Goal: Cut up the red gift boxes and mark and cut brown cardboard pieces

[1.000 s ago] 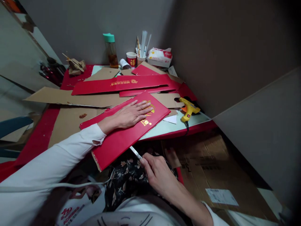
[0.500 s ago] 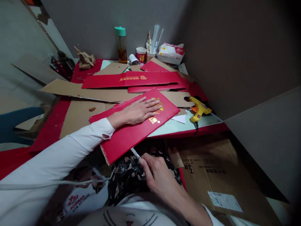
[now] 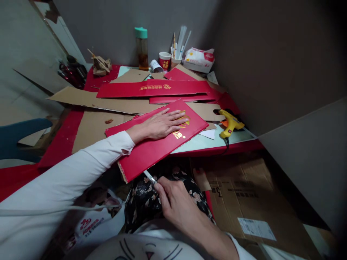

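Note:
A red cardboard panel (image 3: 151,157) with gold print lies slanted on the table, its near corner jutting past the edge. My left hand (image 3: 162,123) rests flat on its upper face, fingers stretched out and pressing on the gold print. Below the panel's near edge, my right hand (image 3: 175,195) is closed around a knife, a cutter by its look. Its narrow pale blade (image 3: 149,176) reaches up to the edge, with the tip hidden at or under the panel. The handle is covered by my fingers.
Red and brown cardboard strips (image 3: 151,89) lie behind the panel. A yellow glue gun (image 3: 230,123) sits at the right. Along the back stand a bottle (image 3: 142,48), a paper cup (image 3: 165,60) and a tissue pack (image 3: 199,59). A large carton (image 3: 244,202) is at lower right.
My right hand and the blade have moved left along the panel's near edge. My left hand stays pressed on the panel. The whole view has shifted slightly.

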Motion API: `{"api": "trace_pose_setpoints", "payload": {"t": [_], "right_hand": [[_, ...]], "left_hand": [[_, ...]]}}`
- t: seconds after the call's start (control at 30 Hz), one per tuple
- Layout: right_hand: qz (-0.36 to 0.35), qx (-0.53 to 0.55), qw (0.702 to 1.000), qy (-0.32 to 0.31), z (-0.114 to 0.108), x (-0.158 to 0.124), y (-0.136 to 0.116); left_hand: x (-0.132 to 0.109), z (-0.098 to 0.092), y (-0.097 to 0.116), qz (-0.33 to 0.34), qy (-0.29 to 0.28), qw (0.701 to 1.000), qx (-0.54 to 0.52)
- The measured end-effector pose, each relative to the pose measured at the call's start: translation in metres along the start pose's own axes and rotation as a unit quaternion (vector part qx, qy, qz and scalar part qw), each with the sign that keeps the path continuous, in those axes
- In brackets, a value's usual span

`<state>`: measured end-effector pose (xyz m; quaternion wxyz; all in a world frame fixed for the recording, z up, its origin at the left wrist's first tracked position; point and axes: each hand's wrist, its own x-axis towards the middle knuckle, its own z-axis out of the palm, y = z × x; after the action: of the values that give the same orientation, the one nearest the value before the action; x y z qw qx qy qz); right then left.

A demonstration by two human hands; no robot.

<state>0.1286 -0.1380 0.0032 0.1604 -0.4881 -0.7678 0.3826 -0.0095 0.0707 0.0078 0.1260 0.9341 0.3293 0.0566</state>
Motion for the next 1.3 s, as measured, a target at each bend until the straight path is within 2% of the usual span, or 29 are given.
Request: {"api": "trace_pose_setpoints", "payload": {"t": [0.13, 0.37, 0.6, 0.8, 1.03, 1.23, 1.3], "right_hand": [[-0.029, -0.005, 1.0, 0.009, 0.005, 0.014, -0.003], [-0.032, 0.013, 0.999, -0.023, 0.011, -0.009, -0.002], [-0.04, -0.006, 0.999, -0.03, 0.016, 0.011, -0.013], [-0.029, 0.018, 0.999, -0.032, 0.018, -0.009, -0.014], [-0.033, -0.022, 0.999, -0.033, 0.018, 0.005, -0.017], [-0.01, 0.004, 1.0, -0.028, 0.023, -0.014, -0.012], [-0.013, 0.002, 1.0, -0.028, 0.022, -0.013, -0.01]], "left_hand": [[-0.001, -0.001, 0.001, -0.003, 0.002, 1.0, -0.001], [0.0, 0.002, 0.001, 0.0, 0.009, 1.0, 0.001], [-0.002, 0.0, 0.004, -0.001, 0.013, 1.0, 0.004], [-0.004, 0.0, 0.005, -0.016, 0.018, 1.0, 0.003], [-0.006, -0.001, 0.005, -0.004, 0.026, 1.0, -0.001], [-0.007, 0.001, 0.001, -0.014, 0.028, 1.0, 0.0], [-0.007, 0.001, 0.001, -0.015, 0.026, 1.0, -0.001]]}}
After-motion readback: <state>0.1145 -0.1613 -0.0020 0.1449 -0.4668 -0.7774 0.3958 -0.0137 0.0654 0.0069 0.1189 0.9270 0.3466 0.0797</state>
